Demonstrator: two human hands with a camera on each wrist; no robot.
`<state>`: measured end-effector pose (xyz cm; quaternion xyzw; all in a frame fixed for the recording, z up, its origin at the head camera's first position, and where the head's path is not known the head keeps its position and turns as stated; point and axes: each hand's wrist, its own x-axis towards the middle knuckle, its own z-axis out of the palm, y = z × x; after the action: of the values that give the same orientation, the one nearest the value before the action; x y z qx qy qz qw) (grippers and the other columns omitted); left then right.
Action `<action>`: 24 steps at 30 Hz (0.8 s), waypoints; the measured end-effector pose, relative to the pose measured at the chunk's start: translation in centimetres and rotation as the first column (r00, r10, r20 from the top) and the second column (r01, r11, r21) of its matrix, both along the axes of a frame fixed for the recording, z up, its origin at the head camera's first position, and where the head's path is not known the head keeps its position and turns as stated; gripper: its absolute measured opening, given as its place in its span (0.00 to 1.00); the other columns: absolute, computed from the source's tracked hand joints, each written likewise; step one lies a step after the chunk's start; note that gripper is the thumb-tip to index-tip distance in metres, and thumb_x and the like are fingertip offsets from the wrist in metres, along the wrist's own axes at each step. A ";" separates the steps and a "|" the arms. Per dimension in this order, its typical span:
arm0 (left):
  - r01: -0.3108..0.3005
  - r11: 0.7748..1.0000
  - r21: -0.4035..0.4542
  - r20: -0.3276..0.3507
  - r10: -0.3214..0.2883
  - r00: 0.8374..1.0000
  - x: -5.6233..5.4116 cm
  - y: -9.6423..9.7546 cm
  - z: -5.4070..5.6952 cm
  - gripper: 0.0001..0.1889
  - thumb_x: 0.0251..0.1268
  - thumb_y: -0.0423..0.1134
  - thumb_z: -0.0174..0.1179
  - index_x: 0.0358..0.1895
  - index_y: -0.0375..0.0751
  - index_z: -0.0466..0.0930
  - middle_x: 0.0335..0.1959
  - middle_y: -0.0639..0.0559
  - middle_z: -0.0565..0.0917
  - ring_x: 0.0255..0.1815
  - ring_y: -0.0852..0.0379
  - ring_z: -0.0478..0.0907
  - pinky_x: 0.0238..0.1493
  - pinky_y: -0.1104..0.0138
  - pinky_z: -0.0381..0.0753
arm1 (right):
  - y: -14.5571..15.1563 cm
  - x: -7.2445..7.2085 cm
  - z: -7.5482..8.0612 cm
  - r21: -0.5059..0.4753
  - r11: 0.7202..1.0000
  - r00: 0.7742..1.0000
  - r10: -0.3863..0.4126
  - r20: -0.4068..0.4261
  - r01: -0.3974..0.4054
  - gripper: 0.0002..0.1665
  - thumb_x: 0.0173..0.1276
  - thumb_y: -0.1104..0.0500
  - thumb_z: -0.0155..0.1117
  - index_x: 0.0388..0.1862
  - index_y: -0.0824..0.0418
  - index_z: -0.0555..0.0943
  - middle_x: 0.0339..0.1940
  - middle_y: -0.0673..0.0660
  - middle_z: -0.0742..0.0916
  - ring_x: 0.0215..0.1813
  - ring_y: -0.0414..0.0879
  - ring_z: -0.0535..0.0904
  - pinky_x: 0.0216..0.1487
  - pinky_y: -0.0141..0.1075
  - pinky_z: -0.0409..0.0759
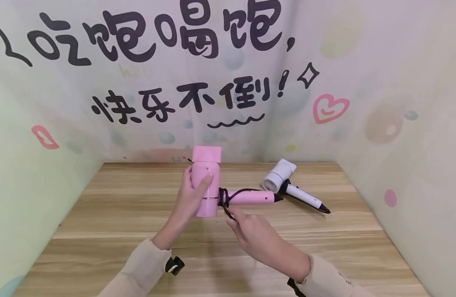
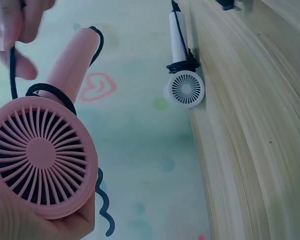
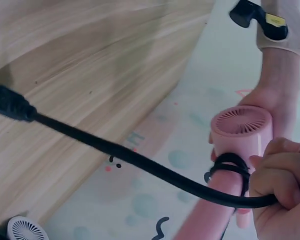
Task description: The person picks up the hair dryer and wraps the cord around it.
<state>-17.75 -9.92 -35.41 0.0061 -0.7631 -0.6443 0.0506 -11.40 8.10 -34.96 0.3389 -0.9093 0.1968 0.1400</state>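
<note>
My left hand point(image 1: 186, 193) grips the barrel of a pink hair dryer point(image 1: 209, 209), thumb across its side, and holds it up over the table. The dryer's handle points to the right in the head view. Its slotted round intake point(image 2: 41, 153) faces the left wrist camera. A black cord point(image 1: 223, 198) is wound round the handle where it meets the barrel. My right hand point(image 1: 257, 237), just below the handle, holds the cord in curled fingers. A length of cord ending in a black plug point(image 3: 10, 103) sticks out from that hand in the right wrist view.
A white hair dryer point(image 1: 281, 172) lies at the back right of the wooden table point(image 1: 120, 231), its black cord bundled at the handle's base. Printed fabric walls point(image 1: 384, 74) enclose the table at the back and both sides.
</note>
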 end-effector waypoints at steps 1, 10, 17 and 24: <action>0.000 1.000 0.027 0.009 -0.001 1.000 0.0 -0.1 0.1 0.37 0.63 0.54 0.55 0.70 0.48 0.49 0.55 0.42 0.73 0.48 0.45 0.75 0.45 0.55 0.79 | 0.0 0.0 -0.2 -0.007 1.000 1.000 -0.011 -0.017 0.011 0.09 0.69 0.60 0.55 0.44 0.63 0.72 0.10 0.44 0.66 0.15 0.36 0.61 0.15 0.29 0.62; 0.009 0.963 0.268 0.093 -0.035 0.995 0.3 -0.4 1.0 0.29 0.68 0.48 0.51 0.68 0.49 0.52 0.51 0.44 0.71 0.40 0.56 0.74 0.42 0.64 0.76 | 0.3 -1.2 -0.9 -0.072 0.997 1.000 -0.020 -0.023 0.018 0.05 0.69 0.60 0.54 0.32 0.57 0.75 0.12 0.43 0.66 0.17 0.34 0.59 0.16 0.25 0.59; 0.024 0.953 0.301 0.177 -0.081 0.981 0.7 -0.6 1.4 0.32 0.65 0.58 0.49 0.69 0.53 0.51 0.49 0.44 0.73 0.41 0.54 0.75 0.40 0.63 0.76 | 1.1 -2.7 -0.9 -0.202 0.974 0.987 0.122 0.106 -0.099 0.10 0.69 0.60 0.56 0.41 0.59 0.83 0.23 0.47 0.82 0.22 0.32 0.66 0.25 0.24 0.70; 0.079 0.935 0.345 0.161 -0.141 0.977 1.1 -0.4 1.6 0.31 0.66 0.58 0.48 0.68 0.54 0.52 0.43 0.47 0.74 0.39 0.55 0.75 0.42 0.63 0.75 | 1.9 -4.4 -1.0 -0.340 0.928 0.927 0.254 0.276 -0.153 0.10 0.67 0.59 0.57 0.42 0.58 0.85 0.30 0.51 0.85 0.28 0.34 0.70 0.32 0.28 0.74</action>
<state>-16.65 -10.31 -33.82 0.0311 -0.6422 -0.7637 -0.0580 -15.76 10.04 -35.97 0.3704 -0.8365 0.4032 0.0231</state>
